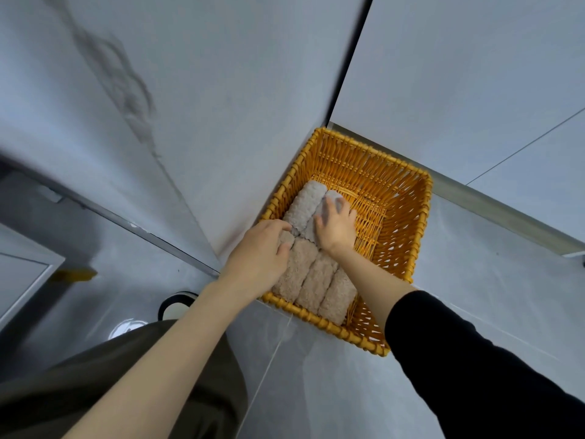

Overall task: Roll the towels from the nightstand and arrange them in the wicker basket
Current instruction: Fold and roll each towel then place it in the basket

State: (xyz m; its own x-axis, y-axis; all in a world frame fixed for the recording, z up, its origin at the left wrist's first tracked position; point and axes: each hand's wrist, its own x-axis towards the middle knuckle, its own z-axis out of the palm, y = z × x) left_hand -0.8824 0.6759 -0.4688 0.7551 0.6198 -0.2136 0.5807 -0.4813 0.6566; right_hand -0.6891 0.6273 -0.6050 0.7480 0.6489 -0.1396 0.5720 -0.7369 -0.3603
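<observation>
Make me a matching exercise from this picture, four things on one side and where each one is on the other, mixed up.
1 wicker basket
2 left hand
3 right hand
4 black sleeve

A covering the right arm
B resting on a grey roll
C in the wall corner
D gripping the end of a beige roll

Pairs: 1-C, 2-D, 3-B, 4-A

Orange rectangular wicker basket sits on the grey tiled floor, tucked into the wall corner. Inside, three beige rolled terry towels lie side by side along the near wall, with two grey rolled towels behind them, hard left. Right hand lies on the right-hand grey one; left hand grips a beige end by the left wall.
</observation>
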